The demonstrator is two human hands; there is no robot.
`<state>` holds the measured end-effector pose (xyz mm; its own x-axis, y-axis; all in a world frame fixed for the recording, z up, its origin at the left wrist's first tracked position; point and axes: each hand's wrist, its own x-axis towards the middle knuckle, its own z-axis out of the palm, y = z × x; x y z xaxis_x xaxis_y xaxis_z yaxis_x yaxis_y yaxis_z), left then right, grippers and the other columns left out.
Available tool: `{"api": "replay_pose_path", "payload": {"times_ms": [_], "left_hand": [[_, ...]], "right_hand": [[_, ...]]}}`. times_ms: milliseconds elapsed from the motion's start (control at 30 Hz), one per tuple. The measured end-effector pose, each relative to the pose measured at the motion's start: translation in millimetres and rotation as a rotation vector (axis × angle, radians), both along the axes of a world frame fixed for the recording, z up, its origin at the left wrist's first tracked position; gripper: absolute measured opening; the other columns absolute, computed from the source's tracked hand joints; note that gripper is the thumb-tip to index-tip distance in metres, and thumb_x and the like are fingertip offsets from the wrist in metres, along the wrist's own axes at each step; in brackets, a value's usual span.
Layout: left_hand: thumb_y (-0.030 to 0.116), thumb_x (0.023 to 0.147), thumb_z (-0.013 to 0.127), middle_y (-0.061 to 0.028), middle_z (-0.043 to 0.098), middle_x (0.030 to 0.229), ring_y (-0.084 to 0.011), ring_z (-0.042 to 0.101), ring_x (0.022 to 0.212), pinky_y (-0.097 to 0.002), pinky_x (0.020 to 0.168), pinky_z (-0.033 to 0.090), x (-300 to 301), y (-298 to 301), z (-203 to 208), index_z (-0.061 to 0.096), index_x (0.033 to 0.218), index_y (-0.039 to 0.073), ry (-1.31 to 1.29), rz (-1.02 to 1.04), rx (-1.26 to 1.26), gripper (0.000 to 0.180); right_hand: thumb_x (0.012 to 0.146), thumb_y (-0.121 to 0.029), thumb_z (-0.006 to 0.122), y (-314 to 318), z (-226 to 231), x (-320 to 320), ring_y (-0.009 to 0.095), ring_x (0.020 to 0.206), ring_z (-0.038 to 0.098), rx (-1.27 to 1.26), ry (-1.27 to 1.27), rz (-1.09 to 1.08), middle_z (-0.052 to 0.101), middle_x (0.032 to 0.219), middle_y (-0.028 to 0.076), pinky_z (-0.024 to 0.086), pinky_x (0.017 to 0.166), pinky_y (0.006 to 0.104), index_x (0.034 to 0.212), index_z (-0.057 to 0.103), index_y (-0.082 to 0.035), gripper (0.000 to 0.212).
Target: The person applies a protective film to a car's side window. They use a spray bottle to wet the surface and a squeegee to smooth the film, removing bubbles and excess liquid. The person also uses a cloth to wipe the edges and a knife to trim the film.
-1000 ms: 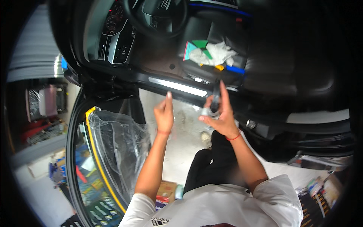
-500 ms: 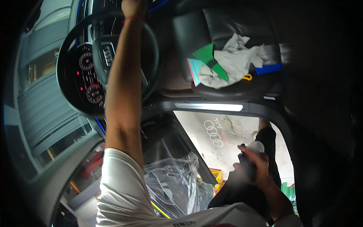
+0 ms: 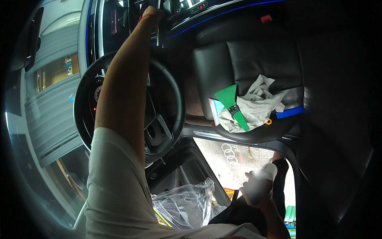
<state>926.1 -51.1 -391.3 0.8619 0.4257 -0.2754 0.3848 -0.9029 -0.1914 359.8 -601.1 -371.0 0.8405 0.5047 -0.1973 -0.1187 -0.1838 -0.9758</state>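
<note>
My left arm reaches far over the steering wheel (image 3: 169, 79). My left hand (image 3: 153, 14) is at the centre console beside the gear lever (image 3: 172, 7); its fingers are hidden or too small to read. Low at the right, my right hand (image 3: 256, 193) is closed around a dark object with a white rounded end (image 3: 270, 171); blur and glare hide its exact kind. On the black leather seat lie a crumpled grey cloth (image 3: 256, 105), a green scraper (image 3: 232, 103) partly on top of it, a blue flat tool (image 3: 289, 112) and a pink-edged pale blue card (image 3: 215, 109).
Below the seat is the open doorway with its sill (image 3: 211, 135) and a lit floor (image 3: 215, 153). Clear plastic film (image 3: 185, 203) covers part of the open door. An orange ring (image 3: 269, 122) pokes out by the cloth. The windscreen is at the left.
My view has shifted, so the seat and wheel sit lower and more of the console shows. My left hand now appears at the console. The right hand keeps its hold near the doorway.
</note>
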Motion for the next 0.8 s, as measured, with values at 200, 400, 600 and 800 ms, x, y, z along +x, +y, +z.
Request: {"api": "replay_pose_path", "payload": {"times_ms": [200,400,600,800], "left_hand": [[0.03,0.091,0.071,-0.0051,0.069,0.082,-0.0163,0.064,0.073,-0.0327,0.072,0.054,-27.9,-11.5,12.0,0.075,0.092,0.006,-0.076,0.159,-0.288,0.024],[0.026,0.089,0.072,-0.0086,0.072,0.092,-0.0199,0.069,0.083,-0.0331,0.076,0.055,-17.6,-45.4,0.6,0.074,0.1,0.004,-0.057,0.303,-0.5,0.024],[0.024,0.082,0.075,-0.0108,0.072,0.089,-0.02,0.07,0.081,-0.0337,0.075,0.056,-5.6,-21.2,7.0,0.073,0.095,-0.004,-0.49,0.22,-0.317,0.03],[0.026,0.074,0.077,-0.0312,0.073,0.095,-0.0372,0.075,0.092,-0.0399,0.081,0.059,5.1,-109.0,90.2,0.068,0.102,-0.015,-0.721,-0.005,-0.217,0.051]], "right_hand": [[0.073,-0.015,0.082,-5.3,0.0,5.8,0.019,0.056,0.061,0.004,-0.003,0.015,0.063,0.068,0.003,0.048,0.057,0.0325,0.131,0.066,-0.012,0.06],[0.074,-0.016,0.084,0.8,-4.1,0.8,0.02,0.058,0.062,-0.047,0.006,-0.009,0.063,0.069,0.005,0.049,0.058,0.0336,0.129,0.066,-0.011,0.059],[0.072,-0.022,0.089,-4.8,15.4,14.9,0.024,0.067,0.065,-0.1,0.011,-0.08,0.065,0.077,0.007,0.051,0.063,0.0372,0.127,0.067,-0.011,0.061],[0.071,-0.023,0.089,-16.2,45.8,39.2,0.03,0.093,0.067,-0.225,-0.088,-0.164,0.069,0.101,0.013,0.053,0.076,0.0436,0.125,0.067,-0.009,0.06]]}}
